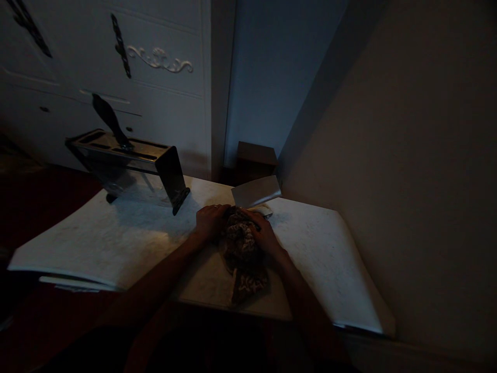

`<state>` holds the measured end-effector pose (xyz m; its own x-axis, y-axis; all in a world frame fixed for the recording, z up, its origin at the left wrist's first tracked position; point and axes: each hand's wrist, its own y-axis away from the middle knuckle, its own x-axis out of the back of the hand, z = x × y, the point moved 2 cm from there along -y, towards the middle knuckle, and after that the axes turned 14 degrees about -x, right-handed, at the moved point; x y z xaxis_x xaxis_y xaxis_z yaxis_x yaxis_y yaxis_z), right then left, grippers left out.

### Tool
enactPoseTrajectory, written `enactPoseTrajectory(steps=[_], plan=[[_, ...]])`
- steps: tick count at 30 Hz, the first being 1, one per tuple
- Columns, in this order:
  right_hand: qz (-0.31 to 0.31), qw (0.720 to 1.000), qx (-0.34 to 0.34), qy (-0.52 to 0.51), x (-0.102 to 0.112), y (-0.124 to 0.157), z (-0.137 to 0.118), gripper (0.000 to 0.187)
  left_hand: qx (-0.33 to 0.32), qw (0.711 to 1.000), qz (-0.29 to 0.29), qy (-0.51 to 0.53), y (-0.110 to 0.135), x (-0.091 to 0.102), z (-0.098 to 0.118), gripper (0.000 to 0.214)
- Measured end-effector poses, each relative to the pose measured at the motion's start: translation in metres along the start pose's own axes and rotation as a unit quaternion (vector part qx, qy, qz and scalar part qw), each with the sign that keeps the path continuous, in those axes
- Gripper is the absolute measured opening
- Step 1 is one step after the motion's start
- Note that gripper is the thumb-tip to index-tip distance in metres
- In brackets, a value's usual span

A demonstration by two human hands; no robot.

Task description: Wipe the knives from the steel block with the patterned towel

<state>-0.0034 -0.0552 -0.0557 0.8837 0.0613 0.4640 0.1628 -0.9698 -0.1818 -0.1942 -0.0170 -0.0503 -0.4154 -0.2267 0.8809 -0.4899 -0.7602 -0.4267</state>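
Observation:
A cleaver with a broad grey blade (256, 191) points away to the right, above the white tabletop. My left hand (212, 220) is closed at its handle end, which the fingers mostly cover. My right hand (266, 235) is closed on a crumpled brown patterned cloth (240, 238), bunched between the two hands next to the blade. One corner of the cloth hangs toward me at the table's near edge. A small pale thing (262, 211) shows just under the blade; the dim light hides what it is.
A knife block (143, 147) with clear sides stands at the left of the white table (310, 238), a black handle (108, 119) sticking up from it. Behind are a white cabinet (166, 109) and a brown box (256, 155). A wall (407, 155) closes off the right side.

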Motion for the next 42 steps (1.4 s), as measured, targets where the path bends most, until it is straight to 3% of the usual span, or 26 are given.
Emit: enactPoseTrajectory(steps=[6, 10, 14, 18, 24, 32, 42], plan=[[0.034, 0.999, -0.024, 0.003, -0.003, -0.003, 0.010, 0.035, 0.044, 0.999, 0.006, 0.020, 0.000, 0.000, 0.002, 0.034], [0.054, 0.998, -0.026, -0.022, -0.004, -0.003, 0.003, 0.027, 0.036, 0.999, 0.004, 0.030, 0.000, -0.001, 0.004, 0.033], [0.126, 0.991, -0.021, -0.051, -0.002, -0.001, -0.006, 0.014, 0.021, 0.999, 0.002, 0.028, 0.001, -0.001, 0.005, 0.033], [0.190, 0.980, -0.025, -0.054, 0.003, 0.002, -0.009, 0.015, -0.017, 1.000, -0.005, 0.019, 0.001, -0.002, 0.004, 0.032], [0.216, 0.976, -0.010, -0.011, 0.004, 0.005, -0.009, 0.017, -0.082, 0.996, -0.010, -0.016, 0.002, -0.003, 0.009, 0.028], [0.283, 0.958, -0.018, 0.033, 0.000, 0.012, -0.009, 0.021, -0.116, 0.993, 0.006, 0.005, 0.004, -0.004, 0.017, 0.031], [0.275, 0.958, 0.004, 0.080, -0.001, 0.016, -0.023, 0.017, -0.151, 0.988, -0.011, -0.014, 0.004, -0.003, 0.017, 0.035]])
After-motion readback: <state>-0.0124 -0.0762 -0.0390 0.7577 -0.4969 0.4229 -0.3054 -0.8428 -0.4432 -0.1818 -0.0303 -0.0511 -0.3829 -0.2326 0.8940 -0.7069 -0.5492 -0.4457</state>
